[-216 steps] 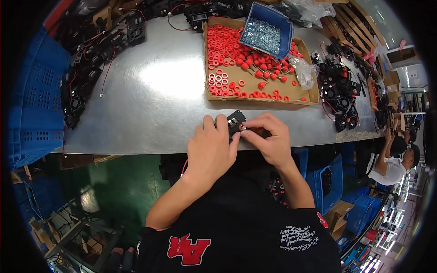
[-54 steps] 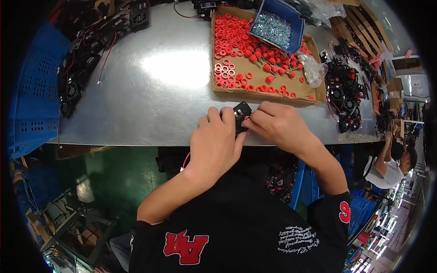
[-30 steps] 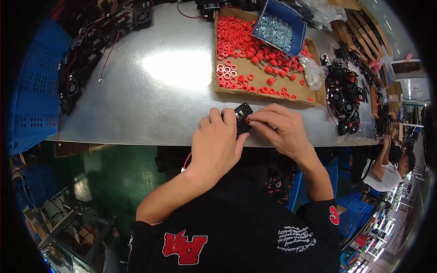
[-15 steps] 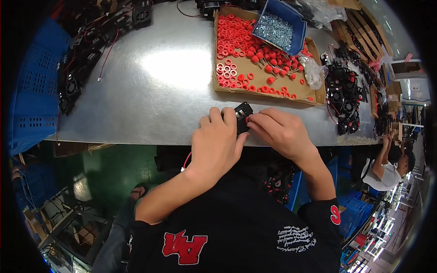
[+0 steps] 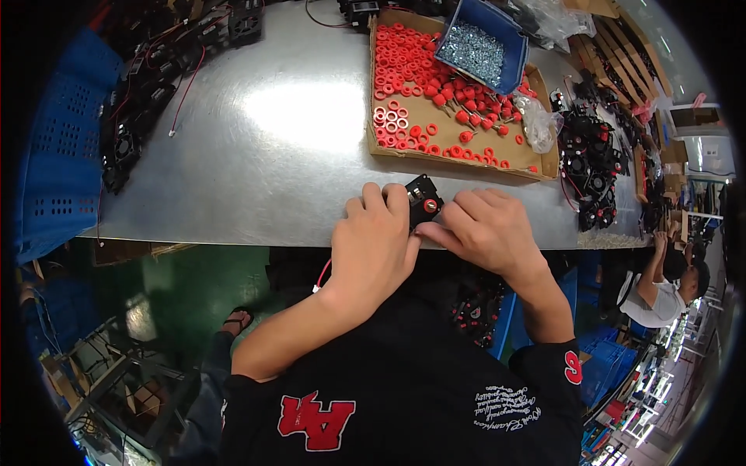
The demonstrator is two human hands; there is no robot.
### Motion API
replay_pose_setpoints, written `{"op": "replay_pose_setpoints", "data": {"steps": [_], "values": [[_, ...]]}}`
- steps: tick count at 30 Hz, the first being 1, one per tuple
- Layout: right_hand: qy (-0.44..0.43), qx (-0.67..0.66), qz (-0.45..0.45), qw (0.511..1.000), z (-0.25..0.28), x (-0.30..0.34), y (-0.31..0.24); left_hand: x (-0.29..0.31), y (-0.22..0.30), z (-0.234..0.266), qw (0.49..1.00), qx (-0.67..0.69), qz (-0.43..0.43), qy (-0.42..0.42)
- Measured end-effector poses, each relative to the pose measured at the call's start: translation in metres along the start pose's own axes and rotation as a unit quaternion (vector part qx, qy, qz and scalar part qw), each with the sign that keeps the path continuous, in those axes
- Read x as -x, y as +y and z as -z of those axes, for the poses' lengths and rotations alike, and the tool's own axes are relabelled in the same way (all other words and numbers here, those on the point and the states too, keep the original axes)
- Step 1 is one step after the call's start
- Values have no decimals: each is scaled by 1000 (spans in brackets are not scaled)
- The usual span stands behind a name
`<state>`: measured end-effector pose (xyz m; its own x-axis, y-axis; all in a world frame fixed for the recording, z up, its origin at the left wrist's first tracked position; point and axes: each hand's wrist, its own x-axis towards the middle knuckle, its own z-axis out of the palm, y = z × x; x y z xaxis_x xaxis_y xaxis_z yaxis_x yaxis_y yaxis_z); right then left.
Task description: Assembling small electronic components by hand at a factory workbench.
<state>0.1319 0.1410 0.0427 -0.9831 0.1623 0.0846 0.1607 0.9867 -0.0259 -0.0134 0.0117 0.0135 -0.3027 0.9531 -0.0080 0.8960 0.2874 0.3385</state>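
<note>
My left hand (image 5: pixel 369 248) is closed around a small black plastic housing (image 5: pixel 422 189) at the table's front edge. Part of the housing is hidden behind the fingers. On its face, a red ring (image 5: pixel 430 206) surrounds a shiny metal centre. A red wire (image 5: pixel 323 273) with a white connector hangs out below the left hand. Close against the housing's right side is my right hand (image 5: pixel 489 233), its fingers curled and its thumb reaching to the housing's lower edge. Whatever lies within those curled fingers cannot be seen.
Beyond my hands stands a shallow cardboard box (image 5: pixel 466 169) of red rings and red-capped parts. A blue bin (image 5: pixel 519 58) of small metal pieces rests on it. Black fan assemblies (image 5: pixel 588 167) lie right, others (image 5: pixel 124 144) left, beside a blue crate (image 5: pixel 62 155). Another person (image 5: pixel 660 291) works far right.
My right fingers have drawn back from the housing's face and curled, uncovering the red ring with its metal centre. The left hand keeps its hold with a slight shift.
</note>
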Motion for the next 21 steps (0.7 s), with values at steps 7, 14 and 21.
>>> {"op": "replay_pose_setpoints", "data": {"steps": [7, 14, 21], "values": [[165, -231, -163, 945, -6, 1, -4, 2, -1, -1, 1000, 27, 9, 3], [206, -244, -298, 899, -27, 53, -8, -2, 4, 3, 999, 33, -5, 4], [233, -178, -265, 919, -6, 3, 50, -4, 3, 4, 999, 32, 5, -20]]}}
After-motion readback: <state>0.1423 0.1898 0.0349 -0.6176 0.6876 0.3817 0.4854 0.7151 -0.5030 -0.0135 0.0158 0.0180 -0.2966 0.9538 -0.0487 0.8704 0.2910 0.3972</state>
